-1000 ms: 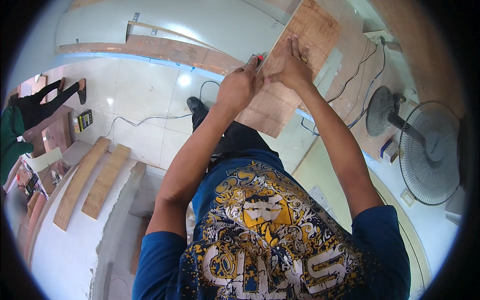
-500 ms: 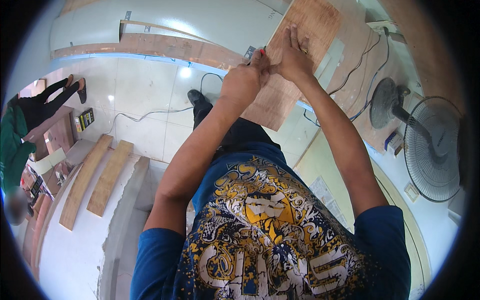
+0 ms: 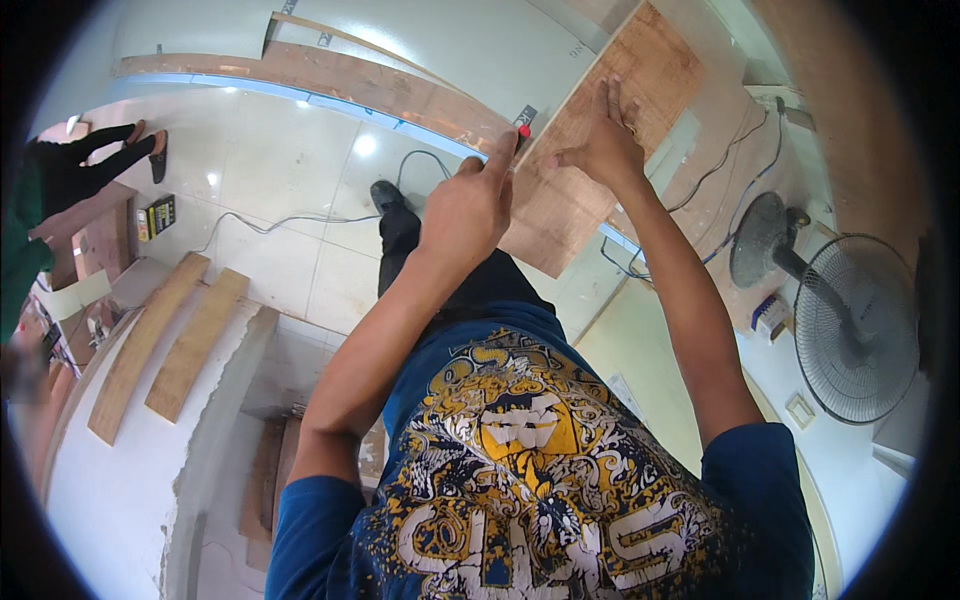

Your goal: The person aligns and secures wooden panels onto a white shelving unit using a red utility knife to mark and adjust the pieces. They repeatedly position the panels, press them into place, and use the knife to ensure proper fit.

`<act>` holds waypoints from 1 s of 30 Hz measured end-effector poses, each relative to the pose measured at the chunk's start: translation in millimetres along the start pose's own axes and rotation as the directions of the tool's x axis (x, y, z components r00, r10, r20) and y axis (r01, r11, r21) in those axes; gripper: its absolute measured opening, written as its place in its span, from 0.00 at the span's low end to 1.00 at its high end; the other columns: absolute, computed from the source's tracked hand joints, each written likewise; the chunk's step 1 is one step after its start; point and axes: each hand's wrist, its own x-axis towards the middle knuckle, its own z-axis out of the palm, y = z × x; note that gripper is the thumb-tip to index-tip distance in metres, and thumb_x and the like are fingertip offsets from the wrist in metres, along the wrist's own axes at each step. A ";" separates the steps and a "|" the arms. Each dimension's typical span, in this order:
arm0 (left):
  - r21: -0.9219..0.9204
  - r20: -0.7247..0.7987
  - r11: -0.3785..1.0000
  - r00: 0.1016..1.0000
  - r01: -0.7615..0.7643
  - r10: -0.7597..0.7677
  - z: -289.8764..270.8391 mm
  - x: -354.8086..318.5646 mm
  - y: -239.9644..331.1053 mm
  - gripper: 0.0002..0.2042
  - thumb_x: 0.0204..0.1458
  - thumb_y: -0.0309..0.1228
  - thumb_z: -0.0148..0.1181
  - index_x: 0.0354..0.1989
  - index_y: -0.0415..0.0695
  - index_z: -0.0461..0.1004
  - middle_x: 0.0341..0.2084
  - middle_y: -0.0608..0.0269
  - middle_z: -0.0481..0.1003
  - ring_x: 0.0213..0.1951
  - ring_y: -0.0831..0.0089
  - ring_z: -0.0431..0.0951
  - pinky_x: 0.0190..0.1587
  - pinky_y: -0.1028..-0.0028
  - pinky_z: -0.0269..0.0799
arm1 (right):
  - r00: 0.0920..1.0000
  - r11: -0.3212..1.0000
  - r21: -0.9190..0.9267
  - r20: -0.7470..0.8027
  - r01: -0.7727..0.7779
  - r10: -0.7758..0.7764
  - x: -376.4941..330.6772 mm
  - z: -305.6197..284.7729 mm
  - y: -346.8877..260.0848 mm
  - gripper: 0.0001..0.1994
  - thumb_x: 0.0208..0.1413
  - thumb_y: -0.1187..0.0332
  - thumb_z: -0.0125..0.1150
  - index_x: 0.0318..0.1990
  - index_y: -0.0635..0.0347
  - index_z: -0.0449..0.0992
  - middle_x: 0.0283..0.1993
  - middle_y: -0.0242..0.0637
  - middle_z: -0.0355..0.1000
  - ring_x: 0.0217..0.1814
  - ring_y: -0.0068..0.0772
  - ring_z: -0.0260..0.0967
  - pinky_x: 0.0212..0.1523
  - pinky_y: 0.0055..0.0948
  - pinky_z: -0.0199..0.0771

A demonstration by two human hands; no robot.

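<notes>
**Plywood panel steadied by hand as red-tipped marker is set to its edge**

A brown plywood panel (image 3: 610, 130) is seen standing far and right of centre, leaning among other boards. The right hand (image 3: 598, 148) is laid flat on its face, the fingers released and spread, the palm pressed to the wood, with nothing gripped. Just to its left, the left hand (image 3: 468, 205) is closed around a slim red-tipped marker (image 3: 522, 131), which is pinched between thumb and forefinger and held at the panel's left edge; whether the tip touches the wood cannot be told. A small grey ruler end (image 3: 525, 115) is seen just above the tip.

Both forearms are stretched away from a blue printed T-shirt (image 3: 520, 480) at the near edge. A dark-trousered leg with a black shoe (image 3: 385, 195) is planted on the pale tiled floor (image 3: 280, 170) beneath the left arm.

A long wooden strip (image 3: 330, 85) is laid across the far side of the floor, and a grey cable (image 3: 290, 220) is trailed over the tiles near the shoe. Two short planks (image 3: 165, 345) are set side by side on a white surface at the left. At the right, two pedestal fans (image 3: 855, 325) are stood close together, well apart from the hands. Another person's legs (image 3: 90, 160) are glimpsed at the far left.
</notes>
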 end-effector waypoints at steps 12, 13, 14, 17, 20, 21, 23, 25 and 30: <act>0.075 0.025 0.983 0.986 -0.167 0.165 55.4 51.2 -10.6 0.28 0.63 0.37 0.56 0.71 0.44 0.65 0.42 0.34 0.80 0.38 0.44 0.84 0.39 0.51 0.81 | 1.000 1.000 -0.029 -0.025 0.000 -0.001 4.4 8.6 8.0 0.77 0.29 0.47 0.88 0.81 0.59 0.33 0.86 0.41 0.26 0.86 0.66 0.26 0.78 0.57 0.54; 0.082 -0.006 0.979 0.982 -0.189 0.190 59.0 54.0 -13.0 0.27 0.62 0.39 0.58 0.69 0.44 0.67 0.42 0.33 0.80 0.37 0.44 0.84 0.38 0.52 0.81 | 0.999 0.999 -0.034 -0.033 0.002 -0.003 4.3 8.3 7.4 0.76 0.29 0.48 0.88 0.81 0.59 0.34 0.86 0.41 0.27 0.85 0.66 0.26 0.77 0.57 0.55; 0.110 -0.011 0.975 0.981 -0.191 0.194 64.3 57.2 -15.5 0.27 0.62 0.39 0.58 0.68 0.45 0.68 0.42 0.33 0.80 0.37 0.44 0.84 0.38 0.51 0.81 | 0.999 0.999 -0.038 -0.040 0.004 -0.006 3.8 8.0 6.7 0.76 0.30 0.48 0.88 0.81 0.59 0.34 0.86 0.41 0.27 0.85 0.66 0.27 0.77 0.57 0.56; 0.156 0.000 0.969 0.981 -0.194 0.196 79.2 55.4 -21.7 0.24 0.62 0.39 0.58 0.66 0.47 0.71 0.40 0.37 0.81 0.38 0.44 0.84 0.38 0.51 0.81 | 1.000 0.999 -0.049 -0.024 -0.001 0.000 1.2 8.2 2.4 0.74 0.32 0.48 0.87 0.81 0.58 0.35 0.86 0.40 0.28 0.86 0.66 0.27 0.76 0.56 0.57; 0.158 0.019 0.975 0.988 -0.156 0.155 66.1 54.1 -14.4 0.21 0.63 0.35 0.56 0.65 0.49 0.72 0.37 0.42 0.83 0.36 0.44 0.84 0.38 0.51 0.81 | 1.000 0.998 -0.067 -0.007 -0.011 0.011 6.0 6.2 3.9 0.74 0.33 0.48 0.87 0.81 0.58 0.35 0.86 0.40 0.28 0.85 0.66 0.27 0.76 0.57 0.58; 0.174 0.029 0.978 0.993 -0.115 0.112 59.3 43.7 -11.4 0.21 0.63 0.34 0.55 0.65 0.50 0.72 0.36 0.43 0.83 0.35 0.44 0.84 0.37 0.51 0.81 | 1.000 0.998 -0.066 0.000 -0.015 0.015 5.9 7.3 2.2 0.74 0.32 0.48 0.87 0.81 0.58 0.35 0.86 0.40 0.28 0.85 0.67 0.27 0.76 0.57 0.58; 0.205 0.106 0.977 0.993 -0.065 0.044 46.4 5.8 -23.6 0.22 0.62 0.30 0.55 0.66 0.50 0.71 0.32 0.43 0.82 0.33 0.44 0.84 0.36 0.51 0.80 | 0.999 0.999 -0.044 -0.030 0.019 -0.020 3.1 12.0 6.1 0.74 0.32 0.47 0.87 0.81 0.58 0.35 0.87 0.40 0.28 0.85 0.67 0.27 0.76 0.57 0.59; 0.215 0.101 0.977 0.995 0.001 -0.024 -2.2 -34.3 -30.8 0.26 0.60 0.26 0.55 0.69 0.48 0.68 0.29 0.42 0.81 0.32 0.44 0.84 0.35 0.51 0.79 | 0.997 0.999 -0.030 -0.068 0.027 -0.029 6.6 13.6 11.5 0.75 0.31 0.47 0.87 0.81 0.58 0.35 0.87 0.40 0.27 0.85 0.68 0.27 0.76 0.57 0.59; -0.071 -0.037 0.997 0.998 -0.043 0.041 -65.5 -12.5 14.9 0.26 0.61 0.27 0.55 0.69 0.43 0.67 0.36 0.35 0.80 0.39 0.38 0.81 0.42 0.48 0.75 | 1.000 0.999 -0.047 -0.012 -0.009 0.008 -1.6 -1.7 5.5 0.78 0.28 0.46 0.88 0.81 0.60 0.33 0.87 0.40 0.27 0.86 0.65 0.26 0.78 0.51 0.55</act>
